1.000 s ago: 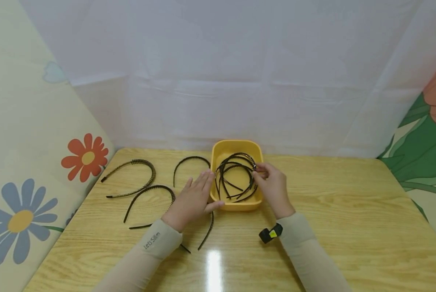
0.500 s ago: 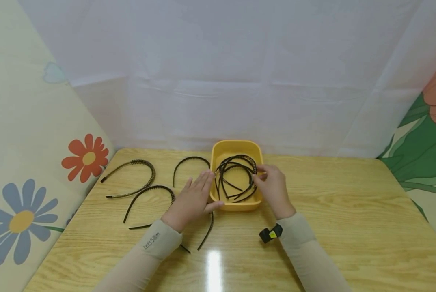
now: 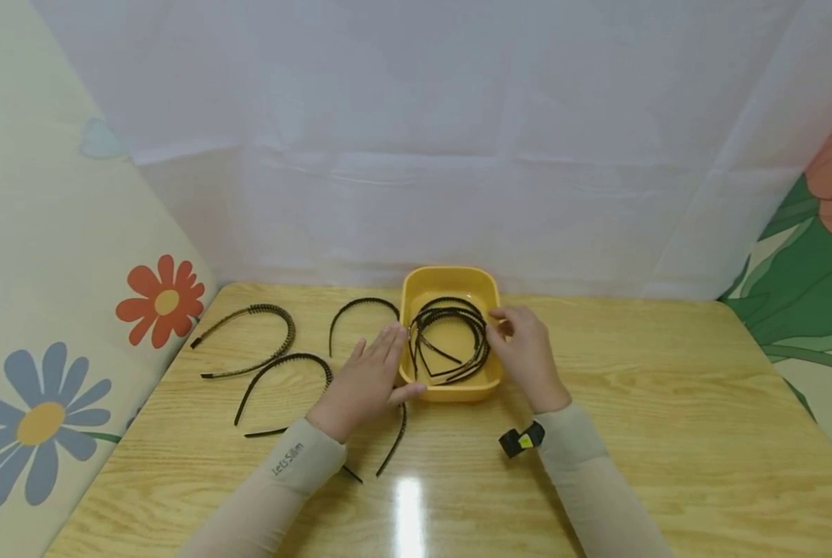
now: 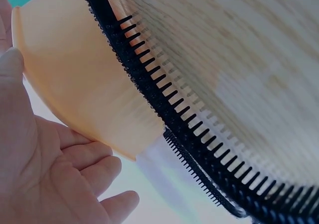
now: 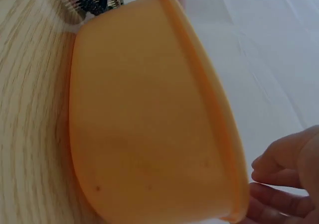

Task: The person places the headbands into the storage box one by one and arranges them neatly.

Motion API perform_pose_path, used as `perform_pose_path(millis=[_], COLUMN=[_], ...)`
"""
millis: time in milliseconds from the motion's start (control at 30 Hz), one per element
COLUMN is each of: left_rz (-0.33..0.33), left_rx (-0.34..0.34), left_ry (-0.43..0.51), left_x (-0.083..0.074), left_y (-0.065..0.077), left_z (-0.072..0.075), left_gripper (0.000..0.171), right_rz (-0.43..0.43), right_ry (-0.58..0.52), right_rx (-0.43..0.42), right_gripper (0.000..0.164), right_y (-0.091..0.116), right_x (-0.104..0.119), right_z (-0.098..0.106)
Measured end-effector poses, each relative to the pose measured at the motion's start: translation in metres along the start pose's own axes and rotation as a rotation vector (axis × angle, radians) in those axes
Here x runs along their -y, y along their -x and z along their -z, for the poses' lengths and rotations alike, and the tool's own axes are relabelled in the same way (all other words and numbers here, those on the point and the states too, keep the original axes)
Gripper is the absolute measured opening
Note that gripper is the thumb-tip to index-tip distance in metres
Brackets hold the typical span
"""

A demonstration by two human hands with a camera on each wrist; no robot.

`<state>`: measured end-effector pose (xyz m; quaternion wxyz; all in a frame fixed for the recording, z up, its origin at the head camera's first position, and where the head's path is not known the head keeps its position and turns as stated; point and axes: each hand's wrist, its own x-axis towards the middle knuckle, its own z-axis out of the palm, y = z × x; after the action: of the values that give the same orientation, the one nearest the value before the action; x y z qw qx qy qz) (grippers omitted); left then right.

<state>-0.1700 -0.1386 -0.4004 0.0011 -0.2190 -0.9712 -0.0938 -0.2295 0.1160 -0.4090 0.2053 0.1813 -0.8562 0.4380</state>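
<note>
A yellow plastic bin (image 3: 451,394) stands near the table's back edge with several dark headbands (image 3: 477,353) piled in rings inside. My left hand (image 3: 365,380) lies along its left side, fingers extended and thumb at the front rim. The left wrist view shows that palm (image 4: 45,179) beside the bin's wall (image 4: 84,74), with a black toothed headband (image 4: 154,97) crossing the foreground. At the right rim is my right hand (image 3: 527,356), its fingers loosely bent. In the right wrist view its fingers (image 5: 284,159) are beside the rim, with no headband visible between them.
More headbands lie on the wooden table (image 3: 667,403) to the left: a bronze-toned one (image 3: 287,329), a black one (image 3: 249,391), one behind my left hand (image 3: 363,301) and others partly under that arm. A white cloth (image 3: 416,155) hangs behind.
The headband at my right fingertips has dropped lower into the pile, and the rings now lie closer together. My right hand has shifted slightly right; my left hand stays at the bin.
</note>
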Motion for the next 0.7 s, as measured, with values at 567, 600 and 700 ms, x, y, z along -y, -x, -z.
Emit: perform_pose_path(millis=[567,600,700], left_rz=[0.024,0.029,0.035], left_rx=[0.030,0.024,-0.011], left_ry=[0.090,0.098,0.107], left_x=[0.006,0.006,0.008], left_y=[-0.002,-0.002,0.002], left_z=[0.002,0.004,0.009], left_gripper=[0.092,0.090,0.082], right_rz=[0.048,0.052,0.053], right_ry=[0.247,0.251,0.246], right_rx=[0.393,0.422,0.489], right_gripper=[0.072,0.075,0.081], right_y=[-0.006,-0.006,-0.005], right_x=[-0.027,-0.030,-0.034], right_z=[0.011,0.012,0.015])
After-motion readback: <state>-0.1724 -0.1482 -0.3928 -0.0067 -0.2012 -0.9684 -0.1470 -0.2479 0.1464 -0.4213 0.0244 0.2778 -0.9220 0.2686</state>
